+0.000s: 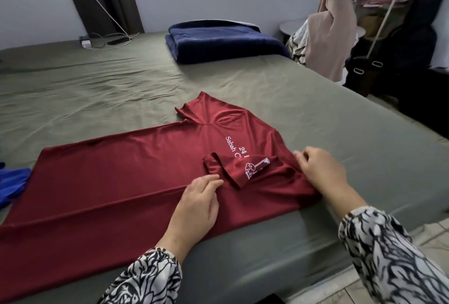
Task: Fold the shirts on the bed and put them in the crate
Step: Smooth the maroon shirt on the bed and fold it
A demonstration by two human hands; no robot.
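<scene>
Left hand (pixel 198 202) flat, right hand (pixel 320 170) pinching red shirt (pixel 116 177) (blue blanket (pixel 223 41) beyond).

Shirt (pixel 126 177) dark red, white lettering and key motif (partly covered by folded sleeve). Bed sheet (pixel 97 89) olive green. Folded blanket (pixel 223 41) navy. Person's sleeves (pixel 388 255) black-and-white print.
</scene>
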